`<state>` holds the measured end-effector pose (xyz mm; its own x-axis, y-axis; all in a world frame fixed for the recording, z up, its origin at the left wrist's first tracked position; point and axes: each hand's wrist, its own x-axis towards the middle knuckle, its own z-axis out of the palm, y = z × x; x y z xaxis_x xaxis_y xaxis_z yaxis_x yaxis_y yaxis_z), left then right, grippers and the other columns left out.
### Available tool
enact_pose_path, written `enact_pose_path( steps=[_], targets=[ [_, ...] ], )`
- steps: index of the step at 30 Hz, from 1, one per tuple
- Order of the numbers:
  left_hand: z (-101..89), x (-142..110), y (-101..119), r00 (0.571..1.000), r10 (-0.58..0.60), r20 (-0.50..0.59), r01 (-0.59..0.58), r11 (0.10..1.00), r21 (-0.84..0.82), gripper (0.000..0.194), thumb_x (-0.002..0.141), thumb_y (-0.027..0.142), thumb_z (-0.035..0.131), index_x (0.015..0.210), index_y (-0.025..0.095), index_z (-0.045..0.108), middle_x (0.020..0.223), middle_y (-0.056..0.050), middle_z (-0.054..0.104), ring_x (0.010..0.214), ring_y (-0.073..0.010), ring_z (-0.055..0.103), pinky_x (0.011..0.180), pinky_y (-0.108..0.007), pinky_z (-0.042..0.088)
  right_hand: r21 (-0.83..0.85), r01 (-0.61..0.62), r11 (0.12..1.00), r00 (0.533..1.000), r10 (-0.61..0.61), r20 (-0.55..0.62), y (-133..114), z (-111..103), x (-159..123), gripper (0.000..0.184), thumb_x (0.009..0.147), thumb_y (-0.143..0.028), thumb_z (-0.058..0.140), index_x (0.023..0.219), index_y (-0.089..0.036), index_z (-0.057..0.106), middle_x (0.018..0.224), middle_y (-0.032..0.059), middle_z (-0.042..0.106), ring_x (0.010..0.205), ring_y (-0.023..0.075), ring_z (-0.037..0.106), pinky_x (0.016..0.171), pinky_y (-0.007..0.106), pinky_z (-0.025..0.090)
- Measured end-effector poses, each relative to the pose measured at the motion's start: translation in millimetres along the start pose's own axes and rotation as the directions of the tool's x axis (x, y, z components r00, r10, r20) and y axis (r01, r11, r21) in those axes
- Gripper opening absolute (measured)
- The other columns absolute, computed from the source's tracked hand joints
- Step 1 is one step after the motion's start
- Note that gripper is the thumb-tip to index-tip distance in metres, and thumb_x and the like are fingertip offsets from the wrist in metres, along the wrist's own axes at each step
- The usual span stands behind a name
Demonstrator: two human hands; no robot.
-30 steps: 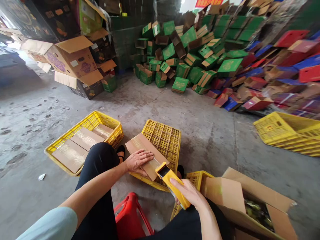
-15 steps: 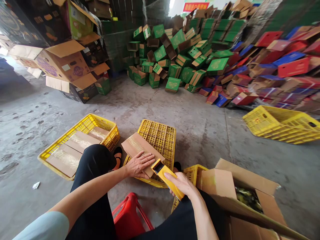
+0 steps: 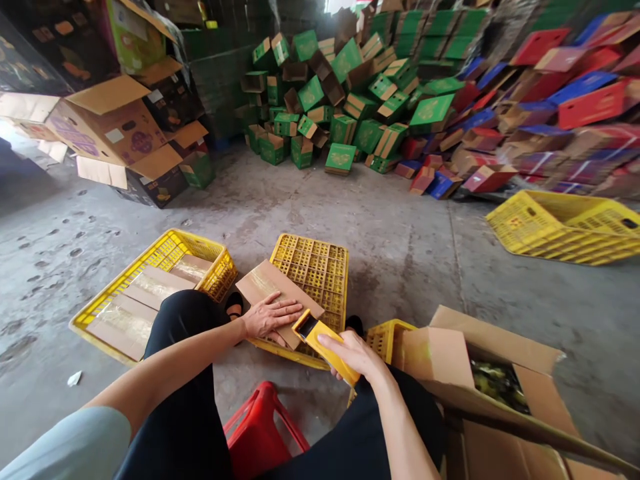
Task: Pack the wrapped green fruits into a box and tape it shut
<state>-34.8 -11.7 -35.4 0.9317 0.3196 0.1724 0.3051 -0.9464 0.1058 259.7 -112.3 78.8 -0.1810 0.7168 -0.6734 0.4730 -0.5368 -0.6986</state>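
Note:
Flat on a small brown carton (image 3: 265,279) lies my left hand (image 3: 267,317), fingers stretched out. Shiny tape runs along the carton's top. The carton rests at a slant on an upturned yellow plastic crate (image 3: 320,261) between my legs. My right hand (image 3: 357,352) is wrapped round a yellow tape dispenser (image 3: 327,343). The dispenser's head, with a dark opening, is at the carton's near right end; I cannot tell whether it touches. To the left, a yellow crate (image 3: 220,257) holds several similar taped cartons (image 3: 155,285).
A large open carton (image 3: 443,353) with dark shiny packs stands at my right beside another yellow crate (image 3: 387,337). A red stool (image 3: 260,433) is below me. Stacked yellow crates (image 3: 555,230) stand farther right. Piled green boxes (image 3: 340,159) and red and blue boxes (image 3: 590,103) fill the back.
The view has shifted slightly. My left hand stays flat on the carton, and the dispenser in my right hand stays close to the carton's near end.

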Motion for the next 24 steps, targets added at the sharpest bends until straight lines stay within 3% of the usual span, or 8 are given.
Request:
enact_pose_path(
  steps=[6,14,20,24],
  targets=[
    [3.3,-6,5,0.999,-0.029,0.020,0.028,0.999,0.040,0.096,0.094,0.084,0.034,0.169,0.024,0.023,0.166,-0.012,0.041,0.158,-0.0274,0.032,0.131,-0.049,0.007,0.025,-0.016,1.000,0.999,0.017,-0.037,2,7,-11,0.035,0.094,-0.052,0.061,0.083,-0.019,0.069,0.058,0.0100,0.069,0.053,0.0240,0.071,0.047,0.033,0.059],
    [-2.8,-3,3,1.000,-0.019,0.010,0.019,1.000,0.016,0.097,0.094,0.085,0.032,0.169,0.024,0.023,0.165,-0.013,0.042,0.157,-0.0273,0.033,0.131,-0.049,0.006,0.050,-0.011,0.999,0.999,0.013,-0.042,34,2,-30,0.037,0.094,-0.057,0.060,0.088,-0.020,0.066,0.061,0.0081,0.072,0.054,0.0234,0.072,0.049,0.030,0.058],
    [-7.9,0,10,0.999,-0.044,0.014,0.044,0.999,-0.008,0.095,0.094,0.084,0.036,0.169,0.027,0.023,0.166,-0.012,0.041,0.157,-0.0283,0.034,0.131,-0.050,0.004,0.081,-0.028,0.996,0.997,0.033,-0.066,28,3,-33,0.040,0.092,-0.057,0.063,0.077,-0.020,0.066,0.058,0.0096,0.069,0.050,0.0224,0.068,0.049,0.033,0.057],
    [-10.0,1,22,0.997,-0.072,-0.024,0.071,0.997,-0.036,0.096,0.093,0.084,0.040,0.169,0.027,0.024,0.166,-0.013,0.041,0.157,-0.0312,0.032,0.130,-0.054,0.006,0.091,-0.051,0.995,0.996,0.057,-0.072,26,5,-29,0.040,0.094,-0.056,0.061,0.080,-0.019,0.066,0.058,0.0111,0.068,0.050,0.0226,0.066,0.050,0.034,0.058]
  ],
)
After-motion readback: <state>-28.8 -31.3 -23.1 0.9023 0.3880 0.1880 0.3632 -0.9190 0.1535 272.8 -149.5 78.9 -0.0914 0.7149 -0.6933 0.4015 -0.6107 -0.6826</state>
